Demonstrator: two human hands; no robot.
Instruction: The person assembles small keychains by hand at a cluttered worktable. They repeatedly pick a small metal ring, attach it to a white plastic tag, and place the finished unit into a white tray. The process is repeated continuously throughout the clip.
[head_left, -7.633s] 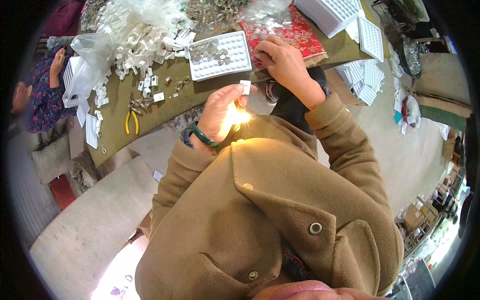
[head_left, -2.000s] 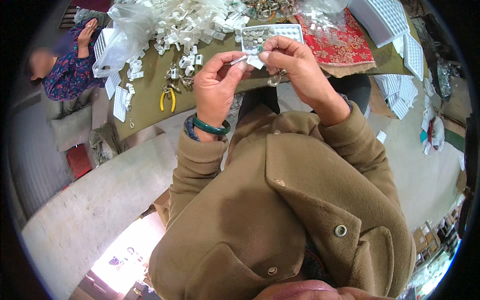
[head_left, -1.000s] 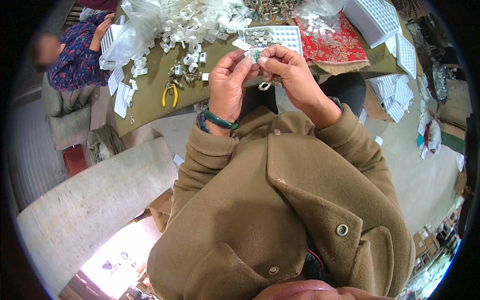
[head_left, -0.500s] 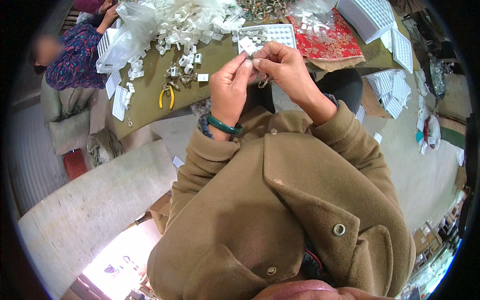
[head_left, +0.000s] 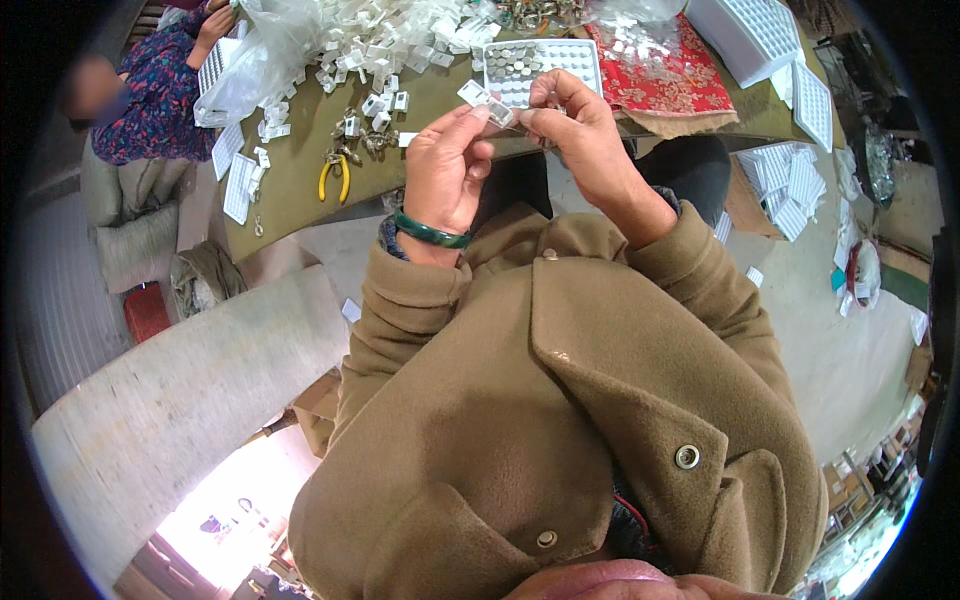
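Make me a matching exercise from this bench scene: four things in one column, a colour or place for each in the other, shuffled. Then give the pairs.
Things:
1. pliers
2. bangle
3. patterned cloth
4. small clear box

Colours and places:
A. red, on the table's right part
B. pinched between the fingertips of the left hand and the right hand
C. yellow handles, lying on the olive table
D. dark green, around the left wrist

Pairs: 1-C, 2-D, 3-A, 4-B
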